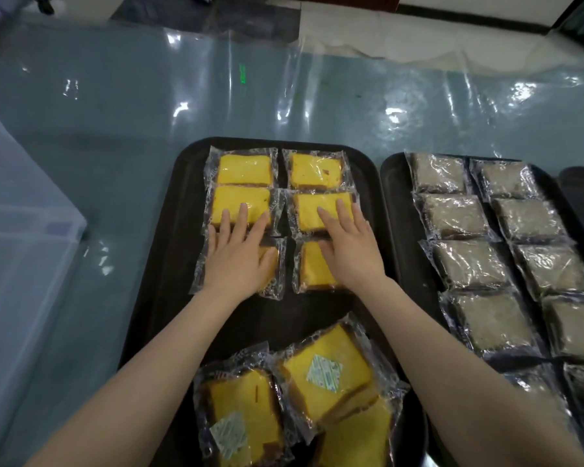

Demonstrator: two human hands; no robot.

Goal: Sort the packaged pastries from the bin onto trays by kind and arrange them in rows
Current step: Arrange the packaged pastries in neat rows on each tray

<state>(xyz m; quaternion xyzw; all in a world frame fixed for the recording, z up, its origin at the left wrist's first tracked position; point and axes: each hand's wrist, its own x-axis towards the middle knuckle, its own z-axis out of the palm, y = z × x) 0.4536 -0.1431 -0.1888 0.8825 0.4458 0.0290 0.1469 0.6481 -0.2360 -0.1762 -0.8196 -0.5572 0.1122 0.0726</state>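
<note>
Yellow cakes (244, 170) in clear crinkly wrappers lie in two columns on the near black tray (182, 183), three rows deep, and both hands are flat on the third row. The left hand (238, 256) has its fingers straight and slightly spread, palm on the left pack of that row, fingertips (242, 210) reaching onto the pack above. The right hand (349, 247) lies the same way over the right pack (312, 267), fingers extended onto the second-row cake; neither hand grips anything, they only press and nudge. Nearer the person, a loose pile (321, 369) of the same yellow packs sits unsorted on the tray's front end, some overlapping and turned to show a white sachet. On the right a second tray (390, 176) holds brown cakes (459, 217) in two tidy columns, and a pale translucent bin (24, 230) stands at the left on the plastic-covered table (284, 102). These packs look light and soft: sponge that would dent under a hard squeeze, inside slick film that probably slides easily over the tray. I judge flat-hand pushing suits the aligning, with light pressure only. For lifting one from the pile, the crimped film ends or a gentle hold across the two short sides seems safest, since a pinch in the middle could crush the cake. The rows look roughly half filled, with the pile left to lay out.
</note>
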